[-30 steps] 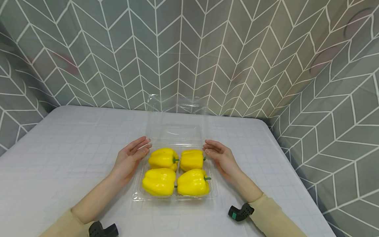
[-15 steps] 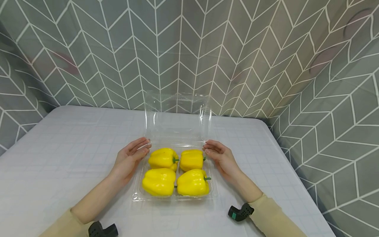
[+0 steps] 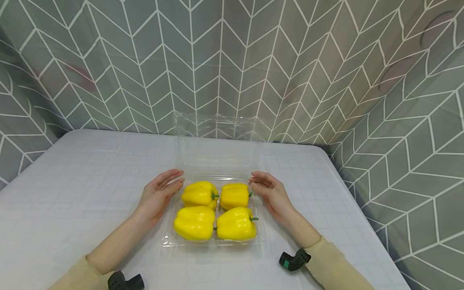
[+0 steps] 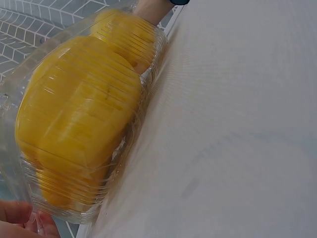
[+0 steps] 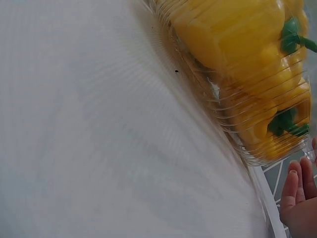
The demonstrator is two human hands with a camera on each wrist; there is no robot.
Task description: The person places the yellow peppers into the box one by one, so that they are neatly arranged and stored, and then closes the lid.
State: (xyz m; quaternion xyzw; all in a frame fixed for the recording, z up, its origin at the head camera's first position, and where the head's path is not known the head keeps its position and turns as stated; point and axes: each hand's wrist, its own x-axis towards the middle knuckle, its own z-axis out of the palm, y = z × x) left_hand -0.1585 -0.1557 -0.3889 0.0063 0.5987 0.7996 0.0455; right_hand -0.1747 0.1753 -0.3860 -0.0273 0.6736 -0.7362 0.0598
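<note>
Several yellow bell peppers with green stems lie in two rows in a clear plastic clamshell container. Its transparent lid stands raised at the back. At the back left corner, my left hand pinches the plastic edge between thumb and fingers, as the left wrist view shows near the fingertips. My right hand does likewise at the back right corner; its fingers lie below the edge in the right wrist view, the thumb mostly cut off. Neither hand touches a pepper.
The container rests on a table with a white cloth. Behind and to the sides hangs a grey curtain with white chevron lines. A black wrist device sits by the right sleeve, another by the left.
The lid's tilt has shifted and its top edge now spans wider, with fewer bright reflections than half a second ago. The left fingertips have dropped slightly; the right hand and peppers stay put.
</note>
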